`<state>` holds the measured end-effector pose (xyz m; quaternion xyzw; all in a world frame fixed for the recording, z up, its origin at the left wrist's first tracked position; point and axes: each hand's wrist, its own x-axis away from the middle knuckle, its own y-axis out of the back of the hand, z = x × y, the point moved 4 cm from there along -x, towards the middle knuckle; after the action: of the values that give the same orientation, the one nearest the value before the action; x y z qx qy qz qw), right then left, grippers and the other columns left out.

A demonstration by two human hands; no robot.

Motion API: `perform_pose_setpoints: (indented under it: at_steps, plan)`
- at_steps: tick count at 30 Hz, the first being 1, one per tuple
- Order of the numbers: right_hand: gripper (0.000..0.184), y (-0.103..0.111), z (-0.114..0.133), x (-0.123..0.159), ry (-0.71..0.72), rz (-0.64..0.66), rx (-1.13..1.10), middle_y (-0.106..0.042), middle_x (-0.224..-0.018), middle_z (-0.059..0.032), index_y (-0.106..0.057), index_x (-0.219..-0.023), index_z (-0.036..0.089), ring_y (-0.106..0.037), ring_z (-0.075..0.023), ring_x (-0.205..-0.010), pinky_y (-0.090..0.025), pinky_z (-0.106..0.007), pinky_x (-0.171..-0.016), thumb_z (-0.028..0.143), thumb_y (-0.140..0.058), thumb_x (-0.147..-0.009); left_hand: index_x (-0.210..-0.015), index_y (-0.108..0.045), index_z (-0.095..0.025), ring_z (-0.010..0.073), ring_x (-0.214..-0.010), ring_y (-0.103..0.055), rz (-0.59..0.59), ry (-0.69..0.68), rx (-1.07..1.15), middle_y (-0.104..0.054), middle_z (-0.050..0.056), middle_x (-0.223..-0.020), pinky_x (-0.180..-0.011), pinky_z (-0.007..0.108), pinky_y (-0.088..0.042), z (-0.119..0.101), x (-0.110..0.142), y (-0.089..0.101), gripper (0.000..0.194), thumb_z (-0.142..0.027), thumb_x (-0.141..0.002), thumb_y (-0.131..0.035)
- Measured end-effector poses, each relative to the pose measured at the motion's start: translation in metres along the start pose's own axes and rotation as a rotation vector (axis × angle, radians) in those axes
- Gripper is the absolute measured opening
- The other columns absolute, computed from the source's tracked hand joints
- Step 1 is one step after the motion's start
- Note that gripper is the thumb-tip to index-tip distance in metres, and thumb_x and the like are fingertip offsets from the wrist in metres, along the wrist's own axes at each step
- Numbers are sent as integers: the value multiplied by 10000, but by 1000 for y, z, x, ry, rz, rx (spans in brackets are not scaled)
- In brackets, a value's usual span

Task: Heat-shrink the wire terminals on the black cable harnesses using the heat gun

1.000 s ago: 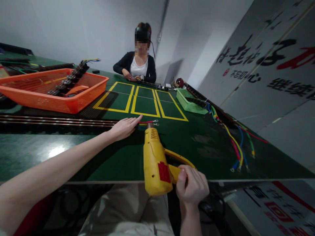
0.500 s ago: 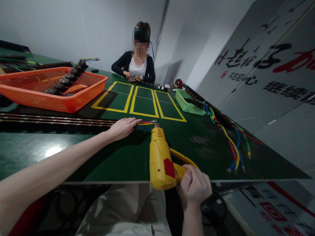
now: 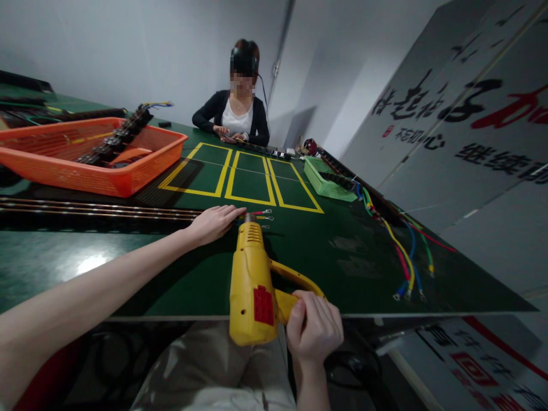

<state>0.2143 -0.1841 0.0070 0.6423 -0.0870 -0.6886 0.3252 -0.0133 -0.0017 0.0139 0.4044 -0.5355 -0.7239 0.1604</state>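
Observation:
My left hand (image 3: 214, 222) lies over the near end of a long black strip (image 3: 85, 214) with copper-coloured rods, its fingers stretched out and its thumb hidden. Past the fingertips poke coloured wires ending in metal ring terminals (image 3: 268, 212), a red one uppermost. Wrapped round the handle of a yellow heat gun (image 3: 252, 274) is my right hand (image 3: 314, 325). The gun points away from me, its metal nozzle (image 3: 249, 217) just beside the left fingertips and over the wires. The nozzle hides part of the wires.
An orange basket (image 3: 124, 181) with a black metal-studded strip stands at the left, a green basket (image 3: 325, 181) at the right. Coloured cables with lugs (image 3: 405, 257) lie on the right of the green table (image 3: 299, 257). Across it a person (image 3: 240, 111) works with both hands.
My right hand has moved the heat gun to the left, so its nozzle has gone from the wire terminals to beside my left fingertips. The left hand stays in place.

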Motion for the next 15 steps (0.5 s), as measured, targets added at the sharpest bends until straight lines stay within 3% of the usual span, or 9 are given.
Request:
perform_pose_setpoints:
  at_steps: [15]
  plan:
    - [260, 2, -6, -3, 15, 18, -17, -649, -696, -14, -590, -776, 192, -580, -133, -670, -379, -280, -701, 228, -365, -901, -1405, -323, -153, 216, -1051, -570, 33, 24, 3, -558, 121, -1208, -900, 332, -447, 1, 2, 2, 508, -207, -904, -383]
